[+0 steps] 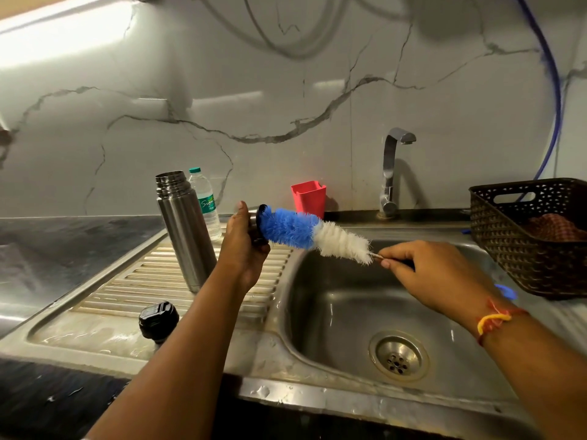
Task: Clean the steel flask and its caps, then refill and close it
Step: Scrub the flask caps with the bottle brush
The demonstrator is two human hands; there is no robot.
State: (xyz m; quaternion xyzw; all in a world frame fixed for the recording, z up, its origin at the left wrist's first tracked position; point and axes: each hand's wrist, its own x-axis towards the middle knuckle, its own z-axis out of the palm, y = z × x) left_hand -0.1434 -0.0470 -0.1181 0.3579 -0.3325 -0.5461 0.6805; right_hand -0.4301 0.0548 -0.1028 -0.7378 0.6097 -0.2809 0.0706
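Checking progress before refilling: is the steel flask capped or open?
Open: the steel flask stands upright on the drainboard, its threaded mouth bare.

At centre frame, the cap is mostly hidden behind the left hand and the blue bristles of the bottle brush; only a dark rim shows. The brush's handle vanishes inside the right hand. The water bottle stands partly behind the steel flask, and its label is too small to read. At right, the frame edge cuts off the basket, whose wall hides most of a reddish cloth.
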